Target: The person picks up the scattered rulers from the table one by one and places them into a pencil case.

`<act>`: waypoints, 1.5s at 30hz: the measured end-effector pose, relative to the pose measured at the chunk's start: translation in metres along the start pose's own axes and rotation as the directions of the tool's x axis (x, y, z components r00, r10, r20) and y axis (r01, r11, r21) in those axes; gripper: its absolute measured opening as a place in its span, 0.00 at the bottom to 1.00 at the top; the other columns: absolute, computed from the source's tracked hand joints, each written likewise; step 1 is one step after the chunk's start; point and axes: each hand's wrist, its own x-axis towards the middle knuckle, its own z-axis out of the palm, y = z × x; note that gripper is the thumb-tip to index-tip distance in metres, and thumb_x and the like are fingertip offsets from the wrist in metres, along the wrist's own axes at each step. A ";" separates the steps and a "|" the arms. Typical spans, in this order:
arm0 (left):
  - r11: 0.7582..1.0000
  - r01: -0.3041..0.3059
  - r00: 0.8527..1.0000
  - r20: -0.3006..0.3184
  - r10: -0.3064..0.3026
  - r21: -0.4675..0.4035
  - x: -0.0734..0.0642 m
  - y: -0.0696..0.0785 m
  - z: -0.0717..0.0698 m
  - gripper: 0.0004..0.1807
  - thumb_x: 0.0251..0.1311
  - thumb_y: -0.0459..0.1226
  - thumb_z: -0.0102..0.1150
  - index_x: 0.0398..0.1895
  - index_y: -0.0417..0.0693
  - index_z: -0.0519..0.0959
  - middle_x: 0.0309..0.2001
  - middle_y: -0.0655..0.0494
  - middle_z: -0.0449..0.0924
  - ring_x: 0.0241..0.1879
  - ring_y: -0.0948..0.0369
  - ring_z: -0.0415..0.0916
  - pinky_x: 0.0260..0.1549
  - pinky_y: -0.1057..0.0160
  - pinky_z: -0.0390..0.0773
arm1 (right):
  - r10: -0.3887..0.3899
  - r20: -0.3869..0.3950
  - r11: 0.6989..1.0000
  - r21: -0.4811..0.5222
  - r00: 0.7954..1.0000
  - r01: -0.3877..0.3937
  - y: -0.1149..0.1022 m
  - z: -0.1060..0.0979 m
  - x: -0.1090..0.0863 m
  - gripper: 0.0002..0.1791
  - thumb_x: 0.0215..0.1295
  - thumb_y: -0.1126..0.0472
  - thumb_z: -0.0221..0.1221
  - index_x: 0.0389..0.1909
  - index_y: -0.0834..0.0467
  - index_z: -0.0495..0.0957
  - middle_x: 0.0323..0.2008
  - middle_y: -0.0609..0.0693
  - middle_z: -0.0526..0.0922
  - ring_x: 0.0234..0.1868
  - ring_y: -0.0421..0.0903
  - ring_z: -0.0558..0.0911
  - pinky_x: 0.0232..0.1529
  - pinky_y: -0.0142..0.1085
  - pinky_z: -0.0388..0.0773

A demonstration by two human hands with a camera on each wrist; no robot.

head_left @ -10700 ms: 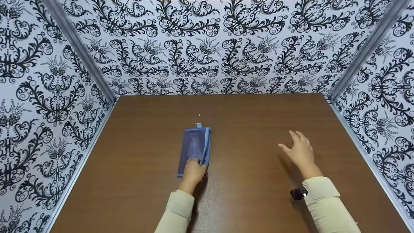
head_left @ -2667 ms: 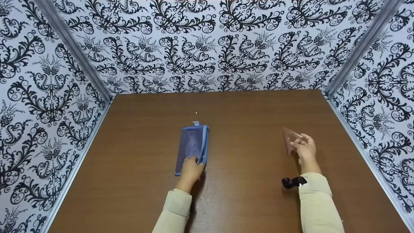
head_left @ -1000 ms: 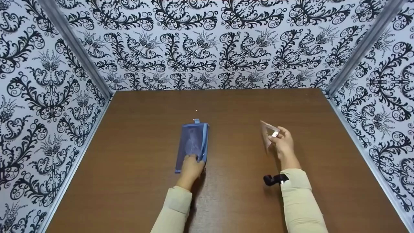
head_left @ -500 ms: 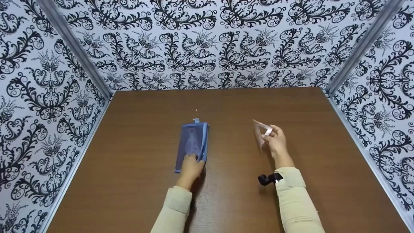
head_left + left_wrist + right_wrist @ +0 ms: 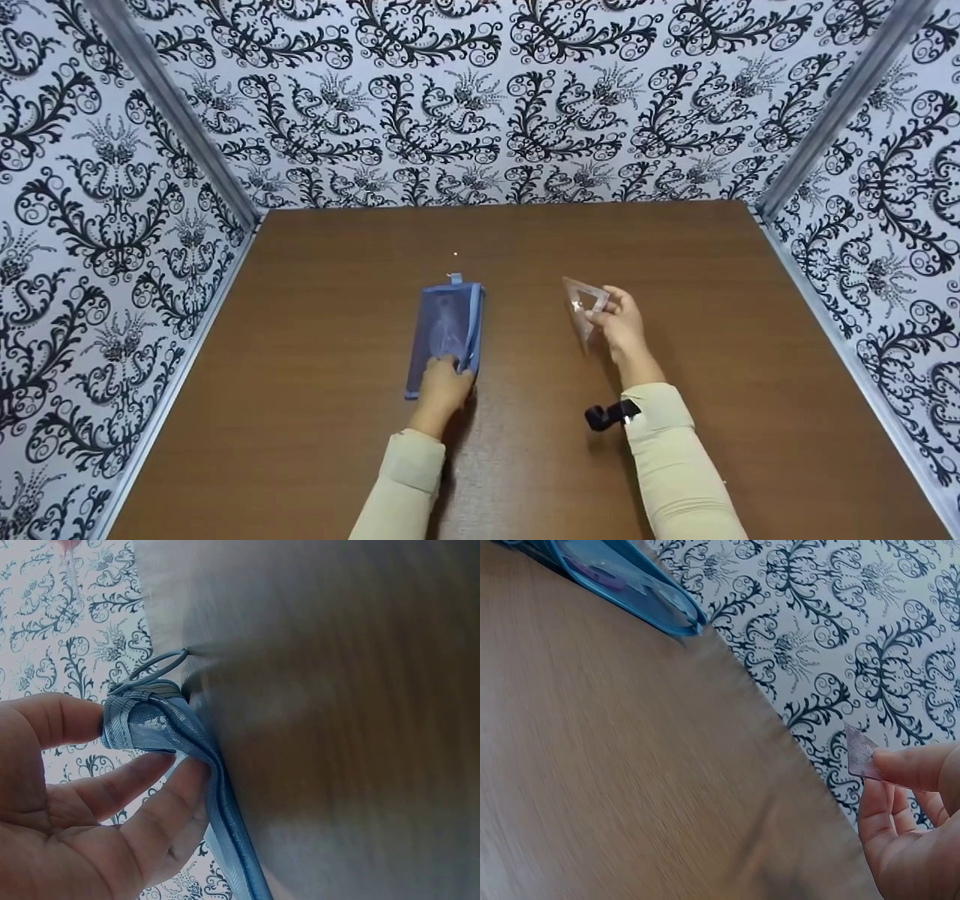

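A blue mesh zip pouch lies on the table left of centre in the head view. My left hand grips its near end, thumb and fingers at the zipped edge; the left wrist view shows the pouch end pinched in the fingers. Some contents, one purple, show through the pouch in the right wrist view. My right hand pinches a clear triangular set square by one side, tilted, to the right of the pouch. In the right wrist view, the thumb and fingers cover part of the set square.
The brown wooden table is bounded by patterned walls at the back and both sides. A black camera mount sticks out from my right wrist. Beyond the pouch lies a tiny pale speck.
My right hand, with nothing in it in the oldest frame, holds the set square from 2.7 s ago on and has moved left towards the pouch. The left hand keeps its grip.
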 end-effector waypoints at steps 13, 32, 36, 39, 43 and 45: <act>0.998 -0.035 0.998 -0.049 0.037 0.048 0.001 0.001 0.001 0.20 0.55 0.35 0.58 0.48 0.28 0.78 0.44 0.33 0.75 0.47 0.39 0.75 0.50 0.47 0.75 | -0.008 0.066 1.000 0.015 0.998 0.007 0.003 0.024 -0.003 0.35 0.55 0.82 0.55 0.65 0.68 0.60 0.29 0.46 0.71 0.28 0.36 0.72 0.31 0.25 0.73; 0.999 -0.028 0.999 -0.035 0.029 0.022 -0.001 0.002 0.000 0.22 0.57 0.35 0.58 0.52 0.27 0.76 0.48 0.32 0.74 0.50 0.38 0.74 0.51 0.46 0.74 | 0.010 0.106 1.000 0.008 0.994 -0.011 0.010 0.052 -0.005 0.34 0.53 0.84 0.54 0.64 0.69 0.61 0.27 0.47 0.71 0.27 0.37 0.73 0.27 0.26 0.73; 1.000 -0.006 1.000 -0.023 0.006 0.012 -0.001 0.001 0.000 0.24 0.57 0.35 0.57 0.54 0.28 0.75 0.50 0.32 0.73 0.50 0.39 0.74 0.51 0.47 0.75 | 0.018 0.114 1.000 0.012 0.993 -0.020 0.011 0.058 -0.005 0.34 0.54 0.84 0.54 0.64 0.69 0.61 0.27 0.46 0.71 0.27 0.37 0.72 0.27 0.25 0.73; 1.000 0.010 1.000 -0.019 -0.010 0.007 -0.001 0.001 -0.001 0.25 0.57 0.36 0.57 0.55 0.28 0.75 0.50 0.32 0.72 0.49 0.40 0.75 0.49 0.48 0.76 | 0.028 0.119 0.999 0.015 0.992 -0.030 0.012 0.061 -0.005 0.33 0.54 0.84 0.55 0.64 0.69 0.61 0.28 0.47 0.72 0.27 0.36 0.72 0.28 0.25 0.73; 1.000 0.006 1.000 -0.026 -0.005 0.012 0.000 0.002 -0.001 0.24 0.56 0.36 0.57 0.55 0.28 0.75 0.49 0.33 0.73 0.48 0.39 0.75 0.49 0.48 0.76 | 0.053 0.126 0.999 -0.001 0.991 -0.053 0.013 0.065 -0.005 0.34 0.54 0.84 0.55 0.65 0.68 0.61 0.30 0.49 0.72 0.27 0.36 0.74 0.28 0.26 0.74; 1.000 0.006 1.000 -0.026 -0.006 0.014 0.000 0.002 -0.001 0.24 0.56 0.36 0.57 0.54 0.28 0.75 0.49 0.32 0.73 0.48 0.39 0.75 0.49 0.48 0.76 | 0.066 0.129 0.998 -0.013 0.989 -0.065 0.014 0.068 -0.006 0.35 0.54 0.83 0.55 0.65 0.68 0.61 0.32 0.50 0.73 0.27 0.36 0.74 0.29 0.27 0.74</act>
